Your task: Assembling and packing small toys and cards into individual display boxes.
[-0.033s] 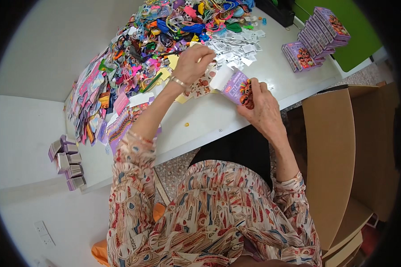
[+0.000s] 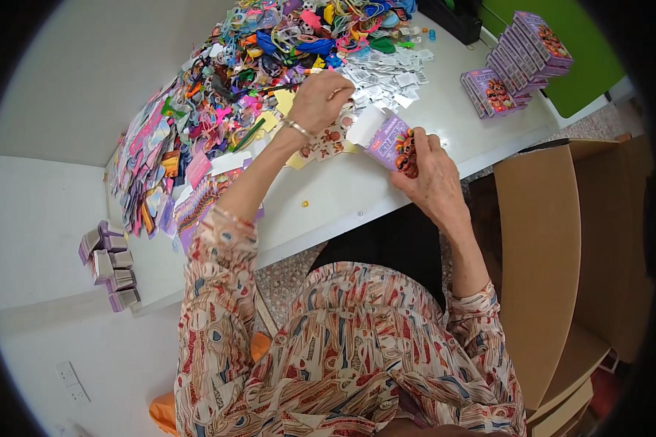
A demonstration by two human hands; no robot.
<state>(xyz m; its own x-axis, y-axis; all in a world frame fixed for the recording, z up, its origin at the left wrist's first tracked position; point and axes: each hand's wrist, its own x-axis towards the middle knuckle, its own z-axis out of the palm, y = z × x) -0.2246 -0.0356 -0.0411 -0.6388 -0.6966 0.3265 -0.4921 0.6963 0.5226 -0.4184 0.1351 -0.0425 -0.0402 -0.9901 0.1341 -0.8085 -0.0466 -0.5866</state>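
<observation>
A small purple carton (image 2: 391, 144) with a colourful printed front is held in my right hand (image 2: 434, 178), fingers wrapped round its right end. Its white end flap stands open toward my left hand (image 2: 319, 104). That hand hovers beside the near edge of a heap of small white printed packets (image 2: 386, 76), thumb and fingers pinched together; whatever lies between the fingertips is too small or hidden to name. Below the left hand, sheets with small brown printed figures (image 2: 331, 141) lie on the table, next to pale yellow paper pieces (image 2: 284, 100).
A big heap of mixed small coloured toys (image 2: 270, 51) covers the back left of the table (image 2: 321, 218). Printed cards (image 2: 142, 160) are piled at left, near bundled purple-grey stacks (image 2: 113, 266). Closed purple cartons (image 2: 528, 54) stand stacked back right. An open cardboard box (image 2: 543, 269) stands at right.
My left hand has shifted very slightly to the right. The carton in my right hand has moved a touch to the right.
</observation>
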